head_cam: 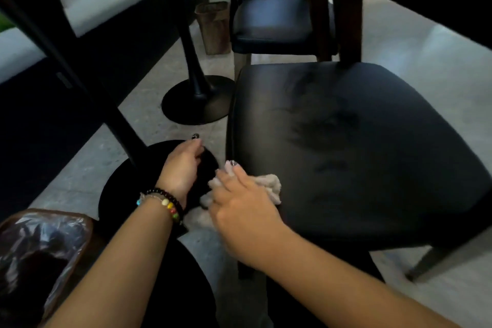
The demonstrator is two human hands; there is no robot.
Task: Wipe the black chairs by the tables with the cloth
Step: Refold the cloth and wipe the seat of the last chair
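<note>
Bottom left I see a brown bin lined with clear plastic [40, 245]. Next, the round black table base [127, 189] on the pale stone floor [87, 168]. Left hand [183, 165], beaded bracelets on its wrist, hangs over that base, fingers curled down; can't tell whether it grips anything. Right hand [239, 202] presses the crumpled beige cloth [271, 186] onto the front left corner of the nearest black padded chair seat [359, 146], fingers partly around it, blurred. Damp streaks show mid-seat. Second black chair [274, 24] stands behind it.
</note>
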